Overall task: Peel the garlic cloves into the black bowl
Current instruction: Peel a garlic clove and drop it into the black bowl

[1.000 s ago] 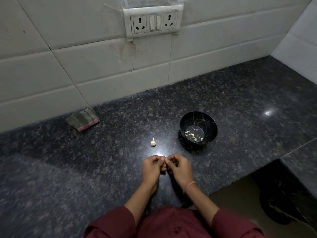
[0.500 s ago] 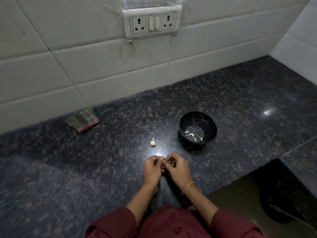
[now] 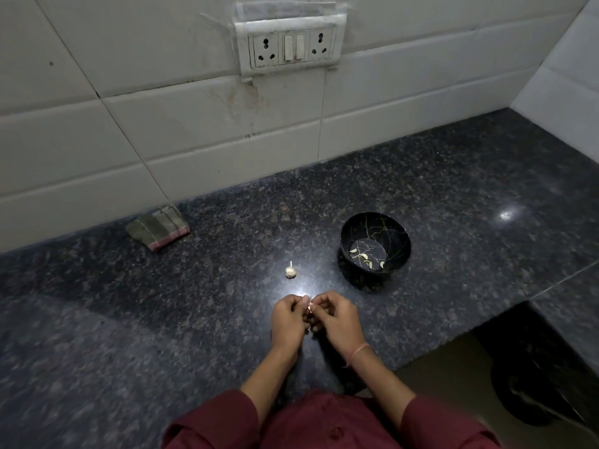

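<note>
One folded cloth (image 3: 158,229) lies by the wall (image 3: 97,176), beyond the garlic (image 3: 290,271).

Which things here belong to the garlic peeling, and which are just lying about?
Job: small pale garlic clove pinched between left hand and right hand; small white garlic bulb; glossy black round bowl holding pale peeled cloves.
Lying about: folded grey-green cloth with pink edge; white wall socket plate.
</note>
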